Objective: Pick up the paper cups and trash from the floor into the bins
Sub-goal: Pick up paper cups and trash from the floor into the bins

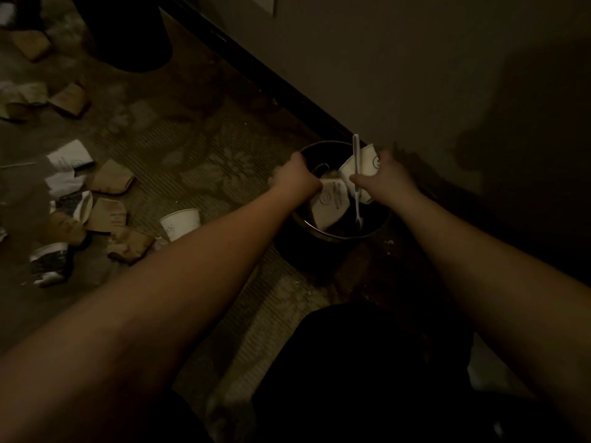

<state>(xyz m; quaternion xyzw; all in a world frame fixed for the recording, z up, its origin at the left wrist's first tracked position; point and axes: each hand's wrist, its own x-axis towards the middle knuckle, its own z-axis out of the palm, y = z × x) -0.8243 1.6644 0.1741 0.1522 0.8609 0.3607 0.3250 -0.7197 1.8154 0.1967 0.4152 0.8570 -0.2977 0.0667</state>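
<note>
Paper cup [364,169] and white plastic utensil [356,180] pinched in right hand [385,180] over round bin [335,235]. Left hand [295,177] curled on bin rim. Depositing step; release next. More cups [180,223] and brown sleeves [112,180] well apart on carpet [198,148].

Underfoot runs a dull, patterned carpet with faded floral motifs [204,174] — dim light, fine ribbed texture showing through. Along its far edge sits a dark baseboard strip [265,71], slanting from top centre down toward the right, and above it rises a plain beige wall [415,59] with a pale wall plate [263,3] at the very top — half cut off by the frame.
</note>
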